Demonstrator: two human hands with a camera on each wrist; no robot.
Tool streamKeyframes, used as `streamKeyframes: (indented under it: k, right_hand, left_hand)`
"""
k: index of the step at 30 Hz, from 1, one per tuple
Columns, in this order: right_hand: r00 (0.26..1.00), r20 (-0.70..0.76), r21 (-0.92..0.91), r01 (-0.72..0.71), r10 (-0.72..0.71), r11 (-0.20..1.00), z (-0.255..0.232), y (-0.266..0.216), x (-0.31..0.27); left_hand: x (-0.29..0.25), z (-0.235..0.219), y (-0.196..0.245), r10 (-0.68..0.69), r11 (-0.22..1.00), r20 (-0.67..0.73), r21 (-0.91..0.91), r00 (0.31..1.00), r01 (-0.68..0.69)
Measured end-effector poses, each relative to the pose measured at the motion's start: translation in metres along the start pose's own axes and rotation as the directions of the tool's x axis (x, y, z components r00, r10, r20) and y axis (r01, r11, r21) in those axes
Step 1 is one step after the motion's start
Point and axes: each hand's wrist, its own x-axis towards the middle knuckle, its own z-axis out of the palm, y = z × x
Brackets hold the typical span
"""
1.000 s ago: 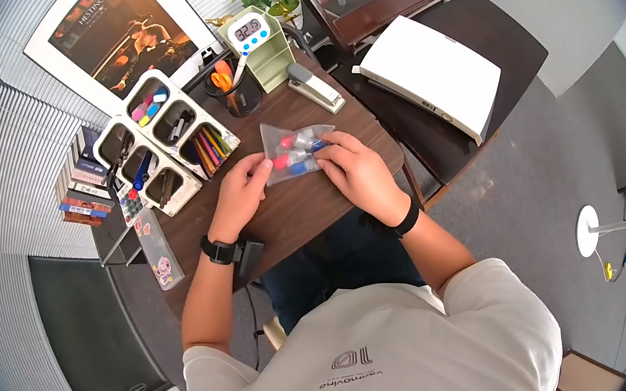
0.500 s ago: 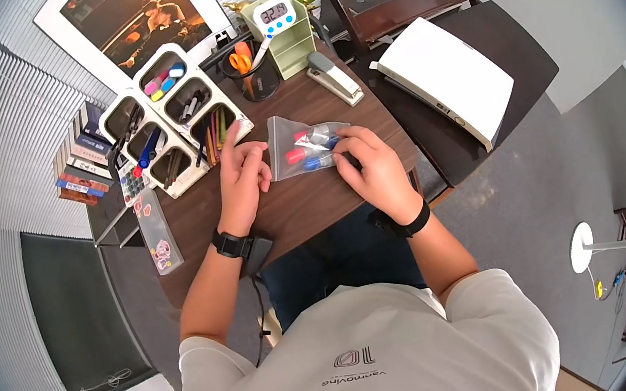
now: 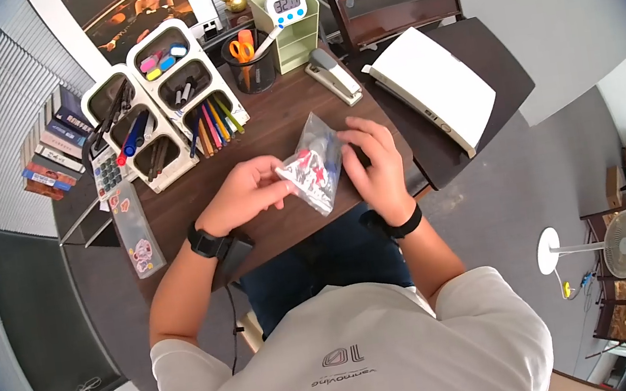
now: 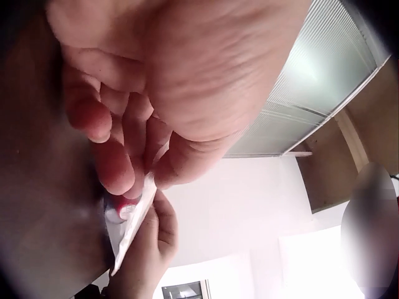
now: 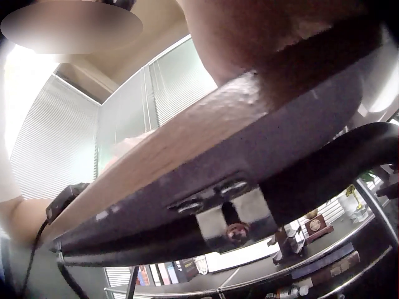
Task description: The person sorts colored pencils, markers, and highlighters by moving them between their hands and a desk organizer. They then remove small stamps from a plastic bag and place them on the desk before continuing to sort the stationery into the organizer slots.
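Observation:
A clear plastic bag [image 3: 314, 165] with red and blue-capped items inside is tilted up off the dark wooden table in the head view. The left hand [image 3: 245, 195] pinches its left edge between thumb and fingers; in the left wrist view the left hand [image 4: 168, 81] holds the edge of the bag [image 4: 134, 221]. At the bag's right side, the right hand [image 3: 377, 166] has its fingers slightly bent, close to or touching the plastic. Mostly the table's edge [image 5: 206, 118] fills the right wrist view, with part of the right hand [image 5: 249, 31] above it.
A white organizer [image 3: 181, 111] with pens and markers stands at the back left, beside a calculator [image 3: 109, 174] and sticker-covered case [image 3: 136, 236]. Behind are a pen cup [image 3: 254, 74], green holder with timer [image 3: 288, 7] and stapler [image 3: 333, 79]. A white device [image 3: 434, 86] lies on the right-hand chair.
The left hand, off the bag half a second ago, now pinches its left edge. The bag has turned and lifted on that side. The right hand's fingers have moved to the bag's right edge.

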Motion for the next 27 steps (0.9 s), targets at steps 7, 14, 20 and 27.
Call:
streamKeyframes:
  k: [7,14,20,27]
  right_hand:
    - [0.972,0.209,0.171,0.074,-0.109,0.982,0.02,-0.042,-0.022]
    - [0.937,0.349,0.351,-0.146,0.016,0.925,0.033,-0.04,-0.005]
    - [0.913,0.402,0.424,-0.246,0.061,0.871,0.029,-0.038,-0.004]
    - [0.886,0.441,0.416,-0.341,0.141,0.843,0.031,-0.039,-0.004]
  left_hand:
    - [-0.008,0.017,-0.015,0.148,0.982,-0.176,-0.091,0.973,-0.166]
    - [-0.004,0.019,-0.026,0.23,0.956,-0.19,-0.14,0.954,-0.259]
    - [-0.001,0.02,-0.03,0.234,0.951,-0.253,-0.141,0.939,-0.275]
    - [0.0,0.016,-0.028,0.209,0.965,-0.214,-0.116,0.954,-0.237]
